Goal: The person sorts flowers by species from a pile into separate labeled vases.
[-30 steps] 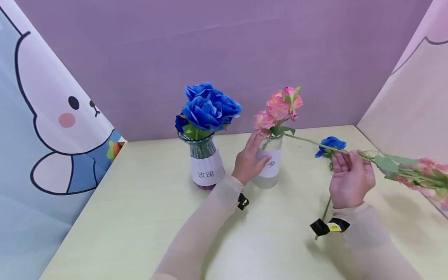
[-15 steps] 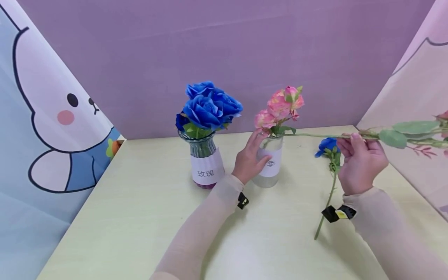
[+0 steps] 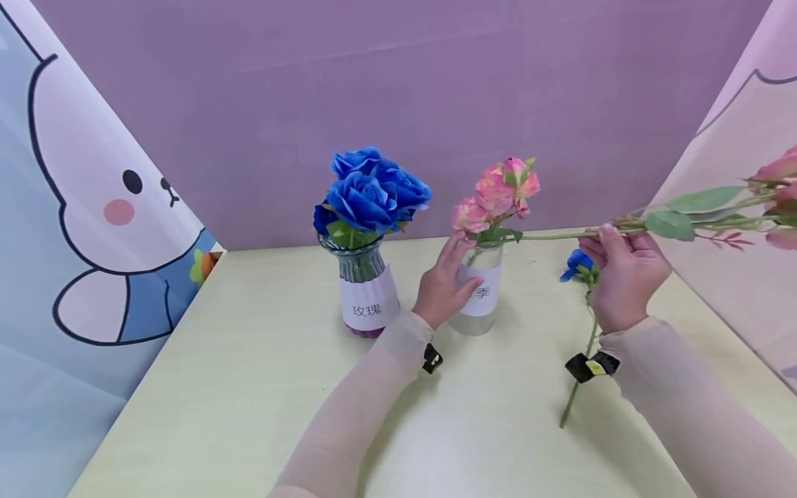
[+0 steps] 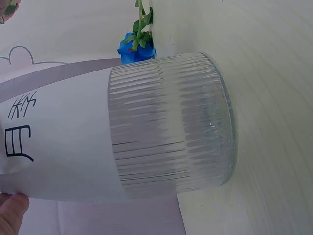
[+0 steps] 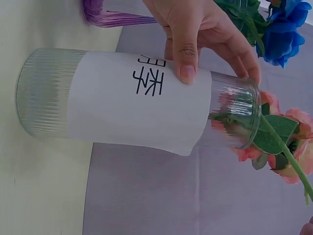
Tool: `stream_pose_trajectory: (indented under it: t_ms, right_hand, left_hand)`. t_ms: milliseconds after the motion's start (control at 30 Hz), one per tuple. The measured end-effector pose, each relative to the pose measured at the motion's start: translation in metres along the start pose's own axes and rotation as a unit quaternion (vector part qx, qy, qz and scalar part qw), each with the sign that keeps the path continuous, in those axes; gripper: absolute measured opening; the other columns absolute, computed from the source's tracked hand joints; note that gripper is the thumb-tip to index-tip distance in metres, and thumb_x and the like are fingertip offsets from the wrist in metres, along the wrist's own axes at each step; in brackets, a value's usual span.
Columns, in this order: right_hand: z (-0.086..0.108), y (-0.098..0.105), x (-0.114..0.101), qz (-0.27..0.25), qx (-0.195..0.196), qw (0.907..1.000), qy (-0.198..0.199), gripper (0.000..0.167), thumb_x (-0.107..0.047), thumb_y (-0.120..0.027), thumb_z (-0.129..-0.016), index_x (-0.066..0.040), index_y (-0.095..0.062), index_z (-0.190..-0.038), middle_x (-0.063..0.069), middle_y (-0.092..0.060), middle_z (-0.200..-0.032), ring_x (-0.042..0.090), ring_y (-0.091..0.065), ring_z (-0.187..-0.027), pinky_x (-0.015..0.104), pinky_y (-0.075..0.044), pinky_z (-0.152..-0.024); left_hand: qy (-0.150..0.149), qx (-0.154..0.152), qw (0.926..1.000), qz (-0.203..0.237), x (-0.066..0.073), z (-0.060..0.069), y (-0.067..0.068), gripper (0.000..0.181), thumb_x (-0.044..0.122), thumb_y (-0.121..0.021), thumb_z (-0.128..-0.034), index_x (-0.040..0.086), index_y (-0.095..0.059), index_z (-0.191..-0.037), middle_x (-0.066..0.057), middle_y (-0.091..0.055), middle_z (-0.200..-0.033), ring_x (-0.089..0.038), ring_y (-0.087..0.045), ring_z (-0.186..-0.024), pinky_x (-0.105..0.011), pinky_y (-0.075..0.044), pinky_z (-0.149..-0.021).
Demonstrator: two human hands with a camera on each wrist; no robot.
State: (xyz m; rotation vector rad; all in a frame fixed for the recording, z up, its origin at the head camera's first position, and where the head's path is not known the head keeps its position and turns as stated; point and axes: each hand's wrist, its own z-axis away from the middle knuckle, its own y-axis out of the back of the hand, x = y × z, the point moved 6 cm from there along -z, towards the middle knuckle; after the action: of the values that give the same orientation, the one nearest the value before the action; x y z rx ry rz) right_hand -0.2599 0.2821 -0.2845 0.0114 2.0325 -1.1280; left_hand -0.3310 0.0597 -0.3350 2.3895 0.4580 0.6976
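My left hand [image 3: 443, 280] grips a clear ribbed glass vase [image 3: 476, 324] near its neck, the thumb lying on the white paper label [image 5: 142, 105]. Pink flowers [image 3: 495, 190] stand in this vase. My right hand [image 3: 629, 280] pinches the green stem [image 3: 551, 236] of another pink flower [image 3: 781, 180], held almost level with its bloom toward the right edge. Its stem end reaches the vase mouth, as the stem [image 5: 288, 156] in the right wrist view also shows; whether it is inside I cannot tell.
Left of the clear vase stands a bluish glass vase [image 3: 361, 266] with a label and several blue roses [image 3: 373, 194]. A single blue rose [image 3: 578, 263] lies on the table [image 3: 249, 387] beneath my right wrist. A purple panel [image 3: 280, 124] closes off the back.
My right hand has risen and turned, first rightward then back left. The held pink flower has swung up from a drooping slant to nearly level. The left hand and vase stay put.
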Motion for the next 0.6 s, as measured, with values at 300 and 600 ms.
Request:
stream_pose_trajectory:
  t_ms: [300,600]
  right_hand:
    - [-0.011,-0.018,0.013,0.069,-0.042,0.9961,-0.036,0.004,0.007,-0.067,-0.084,0.004,-0.066,-0.083,0.011,-0.069,-0.073,0.016,-0.068,-0.059,0.024,-0.058,-0.062]
    - [-0.016,-0.055,0.029,0.297,-0.158,0.9413,-0.03,0.012,-0.004,-0.062,-0.092,0.006,-0.065,-0.097,-0.006,-0.068,-0.076,0.003,-0.066,-0.067,0.017,-0.056,-0.07]
  left_hand:
    - [0.006,-0.006,1.0,0.004,0.0,0.0,0.0,0.058,0.016,-0.073,-0.0857,0.003,-0.043,-0.134,-0.018,-0.035,-0.148,-0.028,-0.066,-0.09,-0.022,-0.049,-0.05]
    - [-0.005,0.004,0.9999,-0.009,0.001,-0.003,0.001,0.058,0.016,-0.074,-0.0845,0.002,-0.045,-0.132,-0.017,-0.037,-0.147,-0.03,-0.065,-0.095,-0.023,-0.047,-0.048]
